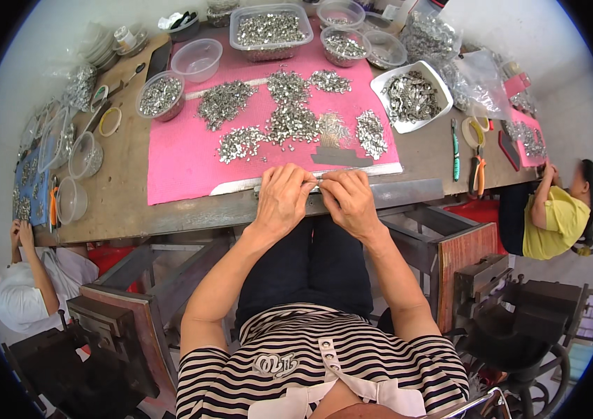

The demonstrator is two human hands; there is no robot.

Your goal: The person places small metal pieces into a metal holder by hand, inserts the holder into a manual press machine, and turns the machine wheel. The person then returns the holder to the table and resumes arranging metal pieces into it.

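- We pinch a tiny silvery metal piece (319, 179) between the fingers of our left hand (281, 199) and right hand (350, 199), at the near edge of the brown wooden tabletop (118, 181).
- Before us, heaped small shiny metal parts (293, 124) lie on a pink textured mat (174, 157).
- Beyond them stands a clear rectangular plastic tub (272, 52).

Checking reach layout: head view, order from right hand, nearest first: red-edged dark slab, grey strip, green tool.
From the right hand:
1. Grey strip, just beyond it, on the pink mat.
2. Green tool, right of the mat.
3. Red-edged dark slab, farther right.
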